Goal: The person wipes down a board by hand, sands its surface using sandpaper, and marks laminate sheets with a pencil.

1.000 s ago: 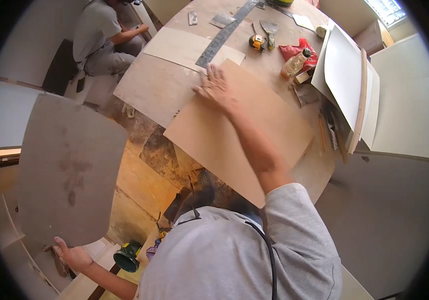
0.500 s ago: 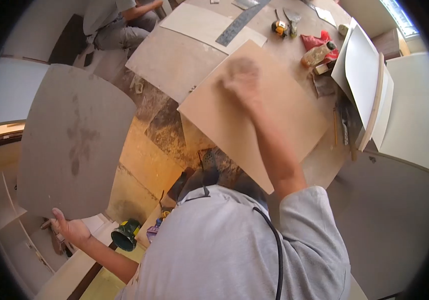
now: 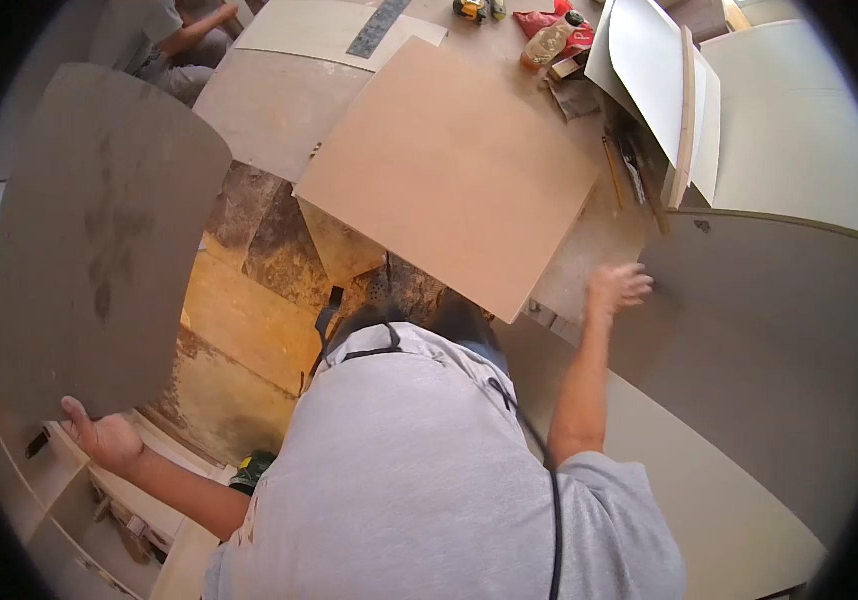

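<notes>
A grey panel (image 3: pixel 99 250) is gripped at its bottom edge by the left hand (image 3: pixel 104 438), the thumb laid against its stained face and the fingers hidden behind; the left arm is stretched out, and the panel is held well to the left of the tan board (image 3: pixel 449 180). The right hand (image 3: pixel 617 288) is extended forward, just right of the tan board's near corner, its fingers fanned and nothing seen in its grasp; whether any surface is touched cannot be told.

The tan board is laid flat on a worktable (image 3: pixel 594 235), its near left edge seen against the floor. To its right are set a pencil (image 3: pixel 612 172) and, farther out, white sheets (image 3: pixel 641 75) fronted by a wooden strip (image 3: pixel 686 110). Beyond its far right edge, a bottle (image 3: pixel 551 42) is seen lying against a red packet (image 3: pixel 583 36), on which pale lettering is too small to be read with certainty. No wording can be made out on the yellow-and-black tape measure (image 3: pixel 470 10) beyond the board's far corner. Beyond its far left edge, a dark strip (image 3: pixel 377 28) is laid across a pale sheet (image 3: pixel 299 25); farther left, a co-worker's forearm (image 3: pixel 196 35) is partly shown.
</notes>
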Demonstrator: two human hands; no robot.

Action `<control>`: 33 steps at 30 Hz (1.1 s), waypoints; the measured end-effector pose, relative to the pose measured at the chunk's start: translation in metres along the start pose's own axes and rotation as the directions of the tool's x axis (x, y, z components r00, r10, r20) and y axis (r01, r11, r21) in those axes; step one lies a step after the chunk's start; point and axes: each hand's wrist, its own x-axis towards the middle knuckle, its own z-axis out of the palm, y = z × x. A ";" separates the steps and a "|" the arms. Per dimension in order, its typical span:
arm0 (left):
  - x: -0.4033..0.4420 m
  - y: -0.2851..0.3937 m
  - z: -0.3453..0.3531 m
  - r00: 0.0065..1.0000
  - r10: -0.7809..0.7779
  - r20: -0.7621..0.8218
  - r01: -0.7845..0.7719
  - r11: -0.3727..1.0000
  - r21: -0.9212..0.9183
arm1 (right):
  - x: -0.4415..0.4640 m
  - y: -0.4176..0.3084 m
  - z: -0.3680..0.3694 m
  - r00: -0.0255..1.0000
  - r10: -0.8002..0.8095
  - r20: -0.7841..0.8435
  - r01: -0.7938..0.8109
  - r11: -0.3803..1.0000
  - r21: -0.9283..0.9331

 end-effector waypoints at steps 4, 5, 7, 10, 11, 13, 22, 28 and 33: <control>0.020 -0.004 -0.001 0.998 0.055 0.024 -0.055 0.998 -0.005 | 0.001 -0.010 -0.018 0.850 -0.463 -0.253 0.527 0.757 0.385; 0.025 -0.004 -0.008 0.998 0.053 0.035 -0.053 0.999 -0.012 | -0.020 -0.041 0.010 0.796 -0.478 -0.371 0.594 0.735 0.327; 0.034 -0.004 -0.022 0.991 0.123 0.056 -0.130 0.981 0.143 | -0.121 -0.109 -0.003 0.834 -0.548 -0.065 0.429 0.571 0.700; 0.029 0.002 0.006 0.984 0.175 0.018 -0.173 0.949 0.263 | -0.241 -0.195 -0.052 0.198 -0.972 -0.124 0.783 0.081 0.616; 0.021 0.011 0.020 0.974 0.217 -0.064 -0.186 0.929 0.321 | -0.252 -0.212 -0.102 0.011 -1.000 0.029 0.591 0.030 0.806; 0.004 0.030 0.048 0.981 0.174 -0.090 -0.132 0.927 0.352 | -0.279 -0.246 -0.113 -0.077 -0.897 -0.435 0.581 -0.395 0.711; 0.022 0.037 0.038 0.994 0.034 0.106 -0.051 0.986 0.160 | -0.131 -0.052 -0.020 0.674 -0.731 -0.110 0.656 0.523 0.545; 0.035 0.029 0.015 0.999 0.007 0.043 -0.014 0.986 0.166 | -0.054 0.019 -0.030 0.939 -0.325 -0.113 0.343 0.869 0.357; 0.003 0.057 0.016 0.982 0.048 -0.182 0.011 0.951 0.309 | -0.062 -0.153 -0.033 0.860 -0.503 0.080 0.443 0.817 0.369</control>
